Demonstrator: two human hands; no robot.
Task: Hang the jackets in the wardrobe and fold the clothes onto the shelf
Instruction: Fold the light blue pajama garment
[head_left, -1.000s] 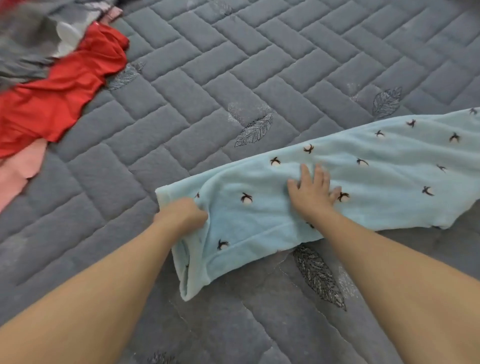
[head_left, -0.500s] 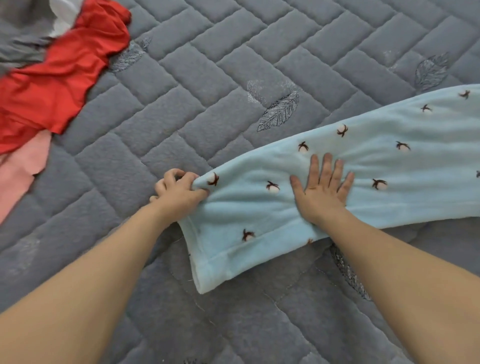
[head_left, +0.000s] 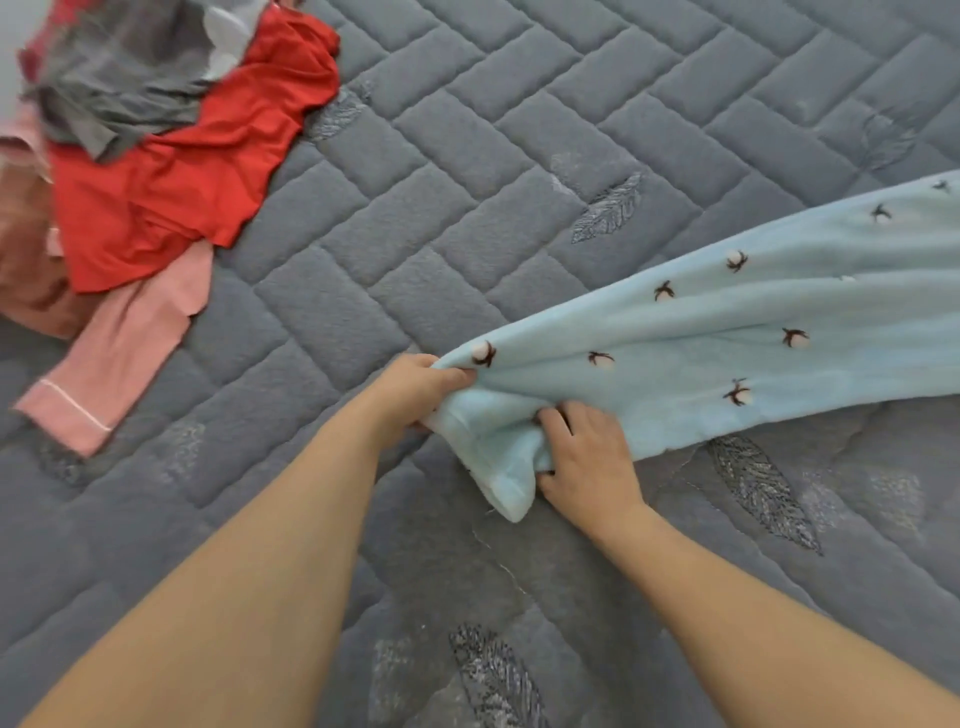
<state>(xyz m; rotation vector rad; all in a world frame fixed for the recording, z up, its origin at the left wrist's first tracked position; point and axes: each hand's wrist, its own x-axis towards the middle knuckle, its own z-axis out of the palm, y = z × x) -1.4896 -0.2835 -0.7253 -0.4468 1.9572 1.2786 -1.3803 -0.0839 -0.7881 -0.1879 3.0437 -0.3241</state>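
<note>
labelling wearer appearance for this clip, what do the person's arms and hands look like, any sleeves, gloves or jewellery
Both forearms are bare as far as the frame shows, with no sleeves in view. The left hand and right hand wear no gloves, and no watch, bracelet or ring is visible.

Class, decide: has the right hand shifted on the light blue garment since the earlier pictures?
Yes. The right hand has slid from mid-cloth toward the light blue garment's near end, now gripping beside the left hand.
</note>
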